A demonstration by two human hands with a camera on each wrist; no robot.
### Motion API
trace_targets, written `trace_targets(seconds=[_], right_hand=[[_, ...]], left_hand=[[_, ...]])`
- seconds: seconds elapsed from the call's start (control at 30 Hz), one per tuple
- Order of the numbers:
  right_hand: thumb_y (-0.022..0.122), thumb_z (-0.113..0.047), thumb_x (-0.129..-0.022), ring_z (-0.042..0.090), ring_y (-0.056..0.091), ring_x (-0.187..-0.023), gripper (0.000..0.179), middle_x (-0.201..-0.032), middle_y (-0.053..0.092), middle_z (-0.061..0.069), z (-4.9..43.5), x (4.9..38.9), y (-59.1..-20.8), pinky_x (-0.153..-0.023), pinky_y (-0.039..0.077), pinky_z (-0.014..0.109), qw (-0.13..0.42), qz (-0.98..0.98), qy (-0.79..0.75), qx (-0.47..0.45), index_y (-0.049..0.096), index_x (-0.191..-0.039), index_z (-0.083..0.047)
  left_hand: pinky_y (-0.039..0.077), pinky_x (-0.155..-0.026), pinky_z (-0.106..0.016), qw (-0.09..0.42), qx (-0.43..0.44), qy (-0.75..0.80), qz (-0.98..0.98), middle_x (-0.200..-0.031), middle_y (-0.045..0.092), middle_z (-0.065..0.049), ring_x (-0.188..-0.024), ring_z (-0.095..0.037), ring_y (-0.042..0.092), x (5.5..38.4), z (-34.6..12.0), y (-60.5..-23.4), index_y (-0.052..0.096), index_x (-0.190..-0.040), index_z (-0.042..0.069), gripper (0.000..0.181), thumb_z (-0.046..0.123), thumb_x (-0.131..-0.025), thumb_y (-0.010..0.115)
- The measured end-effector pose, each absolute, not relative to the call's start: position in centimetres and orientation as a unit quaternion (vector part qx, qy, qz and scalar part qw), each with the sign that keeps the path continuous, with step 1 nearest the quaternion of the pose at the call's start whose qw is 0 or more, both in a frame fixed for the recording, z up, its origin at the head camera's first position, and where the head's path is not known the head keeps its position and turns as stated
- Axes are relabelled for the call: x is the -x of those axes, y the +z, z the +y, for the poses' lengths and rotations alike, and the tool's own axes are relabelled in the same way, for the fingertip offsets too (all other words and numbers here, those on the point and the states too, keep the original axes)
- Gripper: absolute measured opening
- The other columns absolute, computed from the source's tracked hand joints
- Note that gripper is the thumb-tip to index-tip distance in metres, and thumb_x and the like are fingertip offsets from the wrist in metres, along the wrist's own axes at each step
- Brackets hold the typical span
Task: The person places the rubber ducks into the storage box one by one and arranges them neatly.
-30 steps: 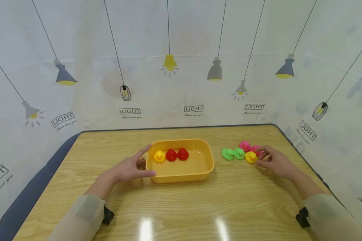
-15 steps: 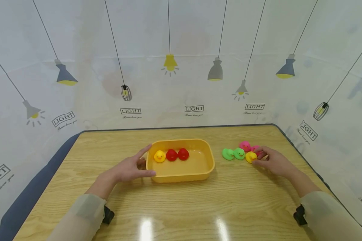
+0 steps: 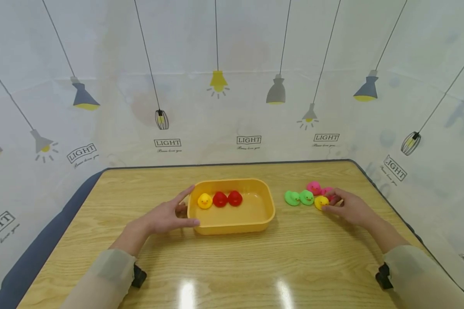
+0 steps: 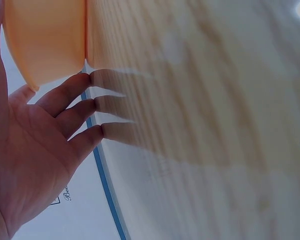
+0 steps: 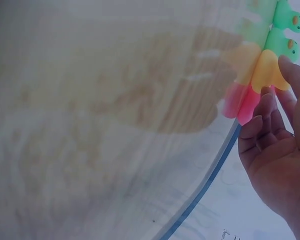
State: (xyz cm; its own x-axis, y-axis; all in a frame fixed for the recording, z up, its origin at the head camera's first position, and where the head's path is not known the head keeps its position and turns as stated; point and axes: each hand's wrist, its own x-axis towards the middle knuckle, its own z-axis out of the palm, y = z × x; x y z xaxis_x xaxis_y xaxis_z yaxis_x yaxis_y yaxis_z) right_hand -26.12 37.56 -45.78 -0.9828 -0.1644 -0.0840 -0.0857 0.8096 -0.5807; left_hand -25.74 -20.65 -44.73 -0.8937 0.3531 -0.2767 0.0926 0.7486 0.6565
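Head view first, and here's the left hand (image 3: 164, 216), spread wide across the left end of the yellow tray (image 3: 232, 229): forefinger up at the far corner, thumb lying against the near wall. Inside the tray, towards the left, a row: 1 yellow duck (image 3: 205, 201), then 2 red ducks (image 3: 220, 199) beside it. Over to the right, out on the wooden table (image 3: 232, 266), there's a little crowd: 2 green ducks (image 3: 306, 197), 2 pink ducks (image 3: 314, 187), and in front of the pinks the loose yellow duck (image 3: 320, 203). The right hand (image 3: 349, 208) is right on it, forefinger behind, thumb at its near side! Behind it all, a pale backdrop (image 3: 216, 34) printed with lamps and the word LIGHT.

Left wrist now: the tray wall rises at the top, and 3 fingertips (image 4: 84, 77) come down onto the table below it, fingers apart.

Right wrist: a narrow gap here, thumb over the loose yellow duck and forefinger beside it, pink just below, the greens above. Firm pinch or just a touch? Can't tell.
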Motion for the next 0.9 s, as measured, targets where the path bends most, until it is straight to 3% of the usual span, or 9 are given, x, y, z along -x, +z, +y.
trace_targets(seconds=[0.33,0.67,0.9], right_hand=[[0.079,-0.034,-0.104,0.02,0.061,-0.088,0.045,-0.113,0.071,0.013,37.5,25.2,-45.6,-0.067,0.054,0.029,0.051,0.95,-0.298,0.08,0.066,-0.132,-0.001],[0.082,-0.038,-0.101,0.015,0.056,-0.083,0.043,-0.11,0.071,0.007,35.8,24.6,-44.3,-0.066,0.049,0.026,0.016,0.946,-0.306,0.109,0.07,-0.128,-0.007],[0.084,-0.028,-0.099,0.012,0.053,-0.078,0.037,-0.107,0.071,0.005,32.7,24.7,-43.1,-0.065,0.048,0.025,-0.005,0.928,-0.336,0.159,0.072,-0.129,-0.008]], left_hand=[[0.03,-0.125,-0.08,0.197,-0.12,0.331,0.915,-0.171,0.046,-0.024,-0.157,-0.051,0.044,25.8,-20.7,-44.8,0.005,-0.172,0.058,0.112,0.073,-0.089,0.08],[0.028,-0.126,-0.08,0.194,-0.125,0.326,0.917,-0.171,0.044,-0.026,-0.158,-0.053,0.042,25.7,-20.7,-44.5,0.004,-0.172,0.057,0.113,0.074,-0.089,0.079],[0.028,-0.126,-0.08,0.198,-0.124,0.328,0.915,-0.171,0.045,-0.027,-0.158,-0.052,0.043,25.8,-20.6,-44.7,0.005,-0.173,0.057,0.113,0.074,-0.089,0.079]])
